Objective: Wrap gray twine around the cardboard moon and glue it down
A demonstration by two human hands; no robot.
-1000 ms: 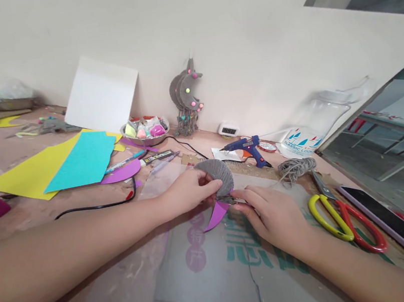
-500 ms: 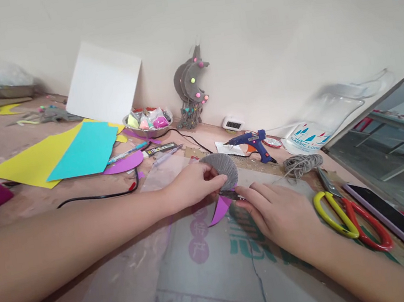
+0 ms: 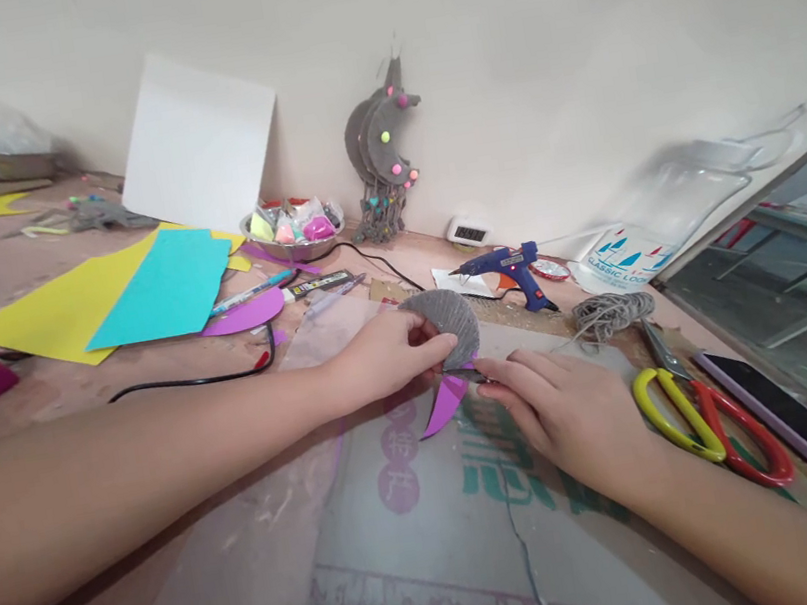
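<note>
head view: one crescent (image 3: 452, 320), purple, grey-wrapped over its far part, bare at its near tip. located over the plastic sheet (image 3: 417, 594) on the table (image 3: 68, 388), between the two hands.

long axis: curved, lying roughly from the table's far edge toward its near side; bulge facing the right edge, bare tip pointing near and left.

left hand (image 3: 396, 352): gripping the crescent by its wrapped part, thumb on the upper face, fingers partly hidden behind. approach from the left.

right hand (image 3: 570, 404): thumb and forefinger closed on what seems a grey strand (image 3: 464, 374), small and hard to make out, at the line where wrapping gives way to bare purple. approach from the right.

governing relation: that line lies directly left of the right fingertips, just below the left thumb; the right hand is the nearer to it, and the strand runs across the crescent, not along it.

surroundings: one loose strand (image 3: 527, 557) on the sheet, nearer than the crescent; one glue gun (image 3: 512, 268), toward the table's far edge; one yarn bundle (image 3: 614, 314), right of that; one pair of scissors (image 3: 763, 451), beside a phone (image 3: 802, 433) along the right edge.
</note>
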